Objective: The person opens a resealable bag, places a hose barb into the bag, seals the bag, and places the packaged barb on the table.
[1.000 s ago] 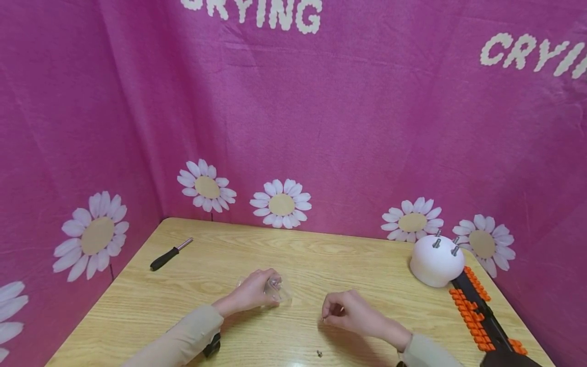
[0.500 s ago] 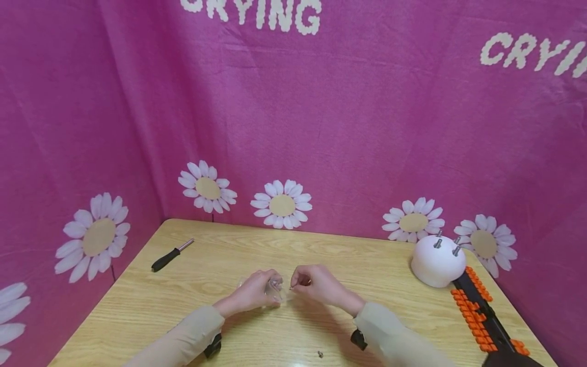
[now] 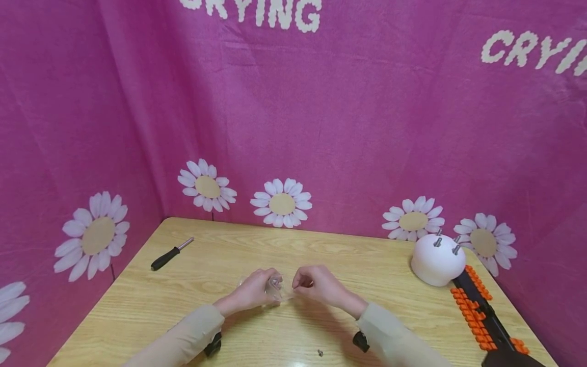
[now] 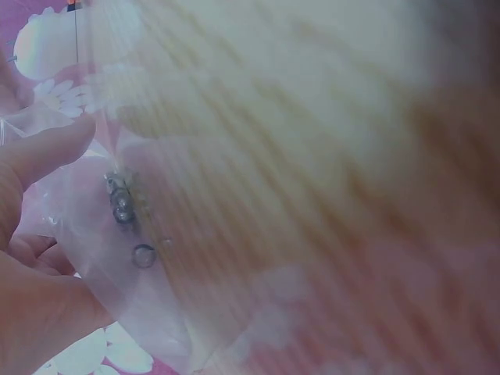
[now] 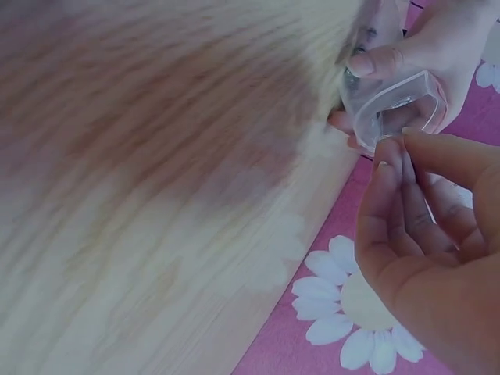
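My left hand (image 3: 257, 290) holds a clear plastic bag (image 3: 275, 290) just over the table. In the left wrist view, small metal screws (image 4: 119, 197) and a ring (image 4: 144, 255) show through the bag. My right hand (image 3: 321, 285) is close to the bag's right side, thumb and forefinger pinched together. In the right wrist view, its fingertips (image 5: 396, 144) meet at the rim of the bag's open mouth and appear to pinch that edge. Whether they also hold a small metal piece is hidden. A small metal screw-like piece (image 3: 320, 352) lies on the table near the front.
A black-handled screwdriver (image 3: 171, 254) lies at the back left of the wooden table (image 3: 220, 244). At the right stands a white rounded part (image 3: 437, 260) with several upright bolts, beside a black bar (image 3: 486, 311) with orange pieces. Pink flowered cloth (image 3: 321, 127) hangs behind.
My right hand has moved left and away from me to the bag, carrying a tiny metal piece that is now out of sight. The left hand stays in place with the bag.
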A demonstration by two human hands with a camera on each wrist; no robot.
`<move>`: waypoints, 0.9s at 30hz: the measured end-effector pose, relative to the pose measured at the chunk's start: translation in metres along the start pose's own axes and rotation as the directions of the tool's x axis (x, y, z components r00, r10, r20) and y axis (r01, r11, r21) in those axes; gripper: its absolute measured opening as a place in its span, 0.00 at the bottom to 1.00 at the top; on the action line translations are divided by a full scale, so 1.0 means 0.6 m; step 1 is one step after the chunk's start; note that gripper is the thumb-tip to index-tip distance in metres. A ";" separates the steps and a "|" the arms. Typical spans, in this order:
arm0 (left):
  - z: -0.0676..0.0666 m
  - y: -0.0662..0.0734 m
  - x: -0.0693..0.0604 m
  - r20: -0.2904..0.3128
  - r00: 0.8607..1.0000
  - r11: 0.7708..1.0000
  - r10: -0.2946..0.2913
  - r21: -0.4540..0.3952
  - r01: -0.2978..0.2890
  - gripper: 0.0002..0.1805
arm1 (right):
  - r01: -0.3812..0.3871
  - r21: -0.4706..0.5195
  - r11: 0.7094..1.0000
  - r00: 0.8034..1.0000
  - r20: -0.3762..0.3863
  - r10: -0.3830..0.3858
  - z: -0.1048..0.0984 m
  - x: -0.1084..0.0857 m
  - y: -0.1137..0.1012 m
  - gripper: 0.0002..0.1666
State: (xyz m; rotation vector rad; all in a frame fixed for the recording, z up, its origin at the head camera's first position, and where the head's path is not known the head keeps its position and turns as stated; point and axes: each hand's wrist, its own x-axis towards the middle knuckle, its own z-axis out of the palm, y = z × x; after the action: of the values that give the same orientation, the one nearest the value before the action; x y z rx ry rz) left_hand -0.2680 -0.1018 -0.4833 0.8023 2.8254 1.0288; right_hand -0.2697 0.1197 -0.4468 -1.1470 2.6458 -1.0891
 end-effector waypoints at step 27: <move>0.001 0.002 -0.003 0.000 1.000 0.999 -0.031 -0.033 0.031 0.25 | -0.189 0.181 0.965 0.955 0.264 0.137 0.013 -0.164 -0.015 0.09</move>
State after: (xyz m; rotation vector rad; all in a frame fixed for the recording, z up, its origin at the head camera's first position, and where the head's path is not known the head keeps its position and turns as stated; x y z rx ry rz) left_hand -0.2659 -0.1015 -0.4834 0.7529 2.8041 1.0692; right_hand -0.1906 0.1759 -0.4681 -0.9368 2.3277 -1.0773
